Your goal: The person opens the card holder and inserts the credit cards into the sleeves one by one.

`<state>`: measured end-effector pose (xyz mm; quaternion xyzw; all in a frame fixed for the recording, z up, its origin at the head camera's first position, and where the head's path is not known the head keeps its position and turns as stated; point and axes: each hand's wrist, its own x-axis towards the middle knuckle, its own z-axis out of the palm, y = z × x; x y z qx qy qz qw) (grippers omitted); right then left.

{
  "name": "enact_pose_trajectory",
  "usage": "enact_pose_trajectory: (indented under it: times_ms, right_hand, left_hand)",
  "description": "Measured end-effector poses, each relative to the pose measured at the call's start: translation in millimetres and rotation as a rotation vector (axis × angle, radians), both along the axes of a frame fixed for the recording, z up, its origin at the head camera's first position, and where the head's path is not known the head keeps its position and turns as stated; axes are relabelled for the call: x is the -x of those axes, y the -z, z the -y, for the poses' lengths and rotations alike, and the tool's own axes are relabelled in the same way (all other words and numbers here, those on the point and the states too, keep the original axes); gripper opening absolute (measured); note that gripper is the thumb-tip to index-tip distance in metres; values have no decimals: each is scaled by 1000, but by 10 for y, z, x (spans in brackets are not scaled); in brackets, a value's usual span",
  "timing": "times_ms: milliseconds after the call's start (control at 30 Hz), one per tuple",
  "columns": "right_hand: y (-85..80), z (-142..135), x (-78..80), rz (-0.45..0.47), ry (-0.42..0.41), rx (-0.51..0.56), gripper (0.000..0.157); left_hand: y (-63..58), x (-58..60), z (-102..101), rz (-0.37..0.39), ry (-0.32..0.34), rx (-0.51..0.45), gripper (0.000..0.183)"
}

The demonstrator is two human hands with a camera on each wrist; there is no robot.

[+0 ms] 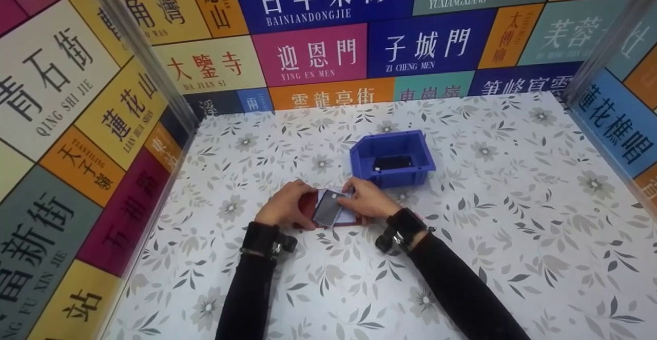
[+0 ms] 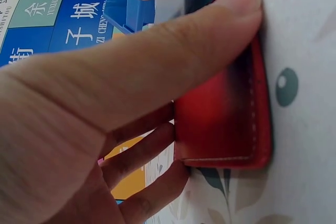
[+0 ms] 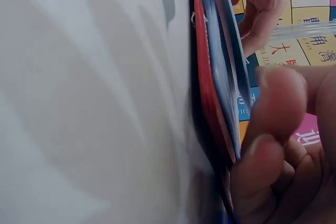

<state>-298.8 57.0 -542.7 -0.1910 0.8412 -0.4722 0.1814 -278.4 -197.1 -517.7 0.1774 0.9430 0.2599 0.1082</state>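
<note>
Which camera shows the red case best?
Left wrist: the red case and its stitching show up close, partly behind the left hand. The head view shows it small and partly covered; the right wrist view, mainly edge-on.

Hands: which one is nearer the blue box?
The right hand, just in front of the blue box; the left hand is farther away, holding the red case.

Left hand [image 1: 284,206] grips, thumb [image 2: 199,38] stretched out, fingers [image 2: 157,193] spread opposite. Right hand [image 1: 373,200] just beside it, fingertips [image 3: 283,98] pinching. Left forearm [image 1: 245,299] behind left hand; right forearm [image 1: 462,288] angles back-right from right hand.
</note>
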Motion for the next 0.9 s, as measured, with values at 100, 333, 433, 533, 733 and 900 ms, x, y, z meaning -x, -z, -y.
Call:
enact_pose_trajectory:
  times_ms: [100, 333, 433, 533, 733, 900]
  right_hand:
    - [15, 38, 2, -3, 19, 20, 26]
    - [60, 95, -10, 2, 55, 33, 22]
    - [41, 87, -13, 17, 81, 61, 24]
    - [6, 75, -13, 28, 96, 72, 24]
    - [-24, 57, -2, 51, 119, 87, 22]
    - [-4, 56, 22, -7, 140, 61, 21]
  left_hand:
    - [2, 3, 6, 4, -2, -7, 94]
    - [3, 11, 1, 1, 7, -5, 93]
    - [0, 10, 0, -7, 11, -14, 93]
    - [-2, 8, 4, 2, 7, -22, 93]
    - [13, 11, 23, 14, 5, -27, 95]
    - [62, 28, 76, 14, 13, -54, 97]
